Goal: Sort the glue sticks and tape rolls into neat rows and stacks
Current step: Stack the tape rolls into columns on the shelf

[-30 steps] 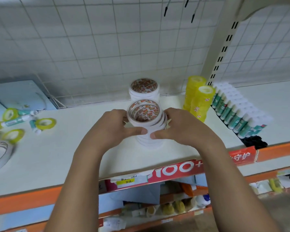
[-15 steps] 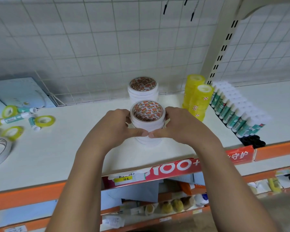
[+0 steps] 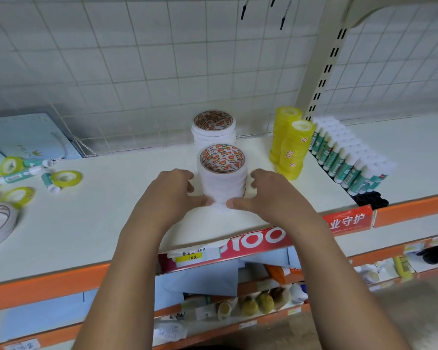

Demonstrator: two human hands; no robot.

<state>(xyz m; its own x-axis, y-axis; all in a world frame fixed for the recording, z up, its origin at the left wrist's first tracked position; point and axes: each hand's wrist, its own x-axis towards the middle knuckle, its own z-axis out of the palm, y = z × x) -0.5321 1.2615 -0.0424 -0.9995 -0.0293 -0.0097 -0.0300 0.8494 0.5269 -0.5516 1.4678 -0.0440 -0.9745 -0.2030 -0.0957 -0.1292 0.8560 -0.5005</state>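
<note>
Left hand [image 3: 171,192] and right hand [image 3: 273,193] cupped the stack [image 3: 223,183] on the shelf [image 3: 99,223], thumbs at its base.
It looked light and stiff, its layers prone to sliding; probably best held low on both sides.

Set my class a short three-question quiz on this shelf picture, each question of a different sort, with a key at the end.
1. True or false: the upright glue sticks stand to the right of the yellow tape stacks.
2. Which do the left hand and right hand hold between them?
A. yellow tape stacks
B. front white tape stack
C. glue sticks
3. How many white tape stacks stand upright on the shelf?
Key: 1 true; 2 B; 3 two, the front one and the rear white tape stack.
</note>
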